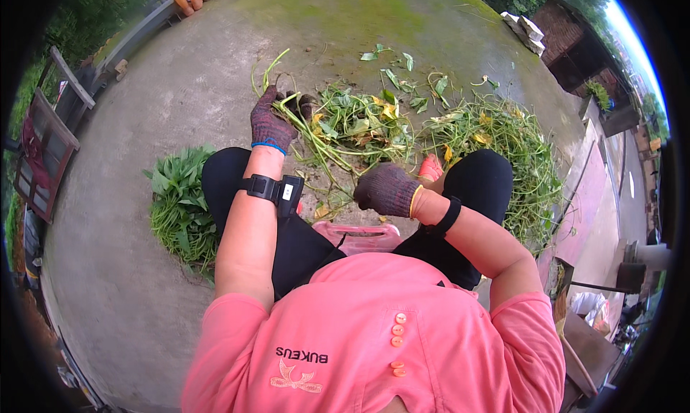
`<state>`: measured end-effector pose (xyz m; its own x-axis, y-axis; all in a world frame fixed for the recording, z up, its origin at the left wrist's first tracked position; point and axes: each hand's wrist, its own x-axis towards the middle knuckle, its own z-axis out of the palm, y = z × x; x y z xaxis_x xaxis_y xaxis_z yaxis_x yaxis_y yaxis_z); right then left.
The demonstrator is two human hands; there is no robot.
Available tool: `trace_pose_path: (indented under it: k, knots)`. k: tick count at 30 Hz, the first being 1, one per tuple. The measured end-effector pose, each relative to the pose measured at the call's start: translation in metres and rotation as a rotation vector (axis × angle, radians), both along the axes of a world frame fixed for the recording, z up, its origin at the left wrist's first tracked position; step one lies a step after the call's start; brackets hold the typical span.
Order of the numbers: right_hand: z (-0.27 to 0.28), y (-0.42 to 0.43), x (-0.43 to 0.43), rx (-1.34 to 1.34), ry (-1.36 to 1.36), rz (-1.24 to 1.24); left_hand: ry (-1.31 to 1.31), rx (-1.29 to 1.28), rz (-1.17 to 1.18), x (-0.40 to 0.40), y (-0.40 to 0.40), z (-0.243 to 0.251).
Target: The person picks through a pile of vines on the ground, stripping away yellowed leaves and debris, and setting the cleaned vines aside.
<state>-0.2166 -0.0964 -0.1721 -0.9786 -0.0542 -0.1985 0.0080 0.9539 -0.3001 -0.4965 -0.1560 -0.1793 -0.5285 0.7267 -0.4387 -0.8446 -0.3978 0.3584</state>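
My left hand, in a dark knitted glove with a blue cuff, is closed around a few long green vine stems. Their ends stick out above the fingers. Down and to the right, the stems run to my right hand, gloved with a yellow cuff and curled into a fist at their lower part; its fingertips are mostly hidden. Beyond the hands lies a loose heap of leafy vines with some yellowed leaves. A bundle of green leafy stems rests on the concrete beside my left knee.
A large tangle of stripped-looking stems lies around my right knee. Loose leaves are scattered farther out. Between my thighs shows a pink plastic stool edge. An old window frame leans at the far left, and a broom lies lower right.
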Motion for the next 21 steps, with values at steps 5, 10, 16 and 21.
trace_pose_path:
  k: [5, 10, 16, 21]
  knots:
    - [-0.009, 0.006, 0.001, 0.077, -0.273, -0.011, 0.138, -0.052, 0.008, -0.006, -0.007, 0.005]
    - [-0.045, 0.004, 0.014, 0.075, -0.544, 0.13, 0.083, 0.073, 0.042, -0.016, -0.015, 0.015]
    - [-0.048, 0.005, 0.016, 0.083, -0.816, 0.131, 0.098, 0.338, 0.046, -0.037, -0.032, 0.015]
    - [-0.071, 0.027, 0.022, 0.047, -0.747, 0.107, 0.074, 0.369, -0.001, -0.048, -0.036, 0.013]
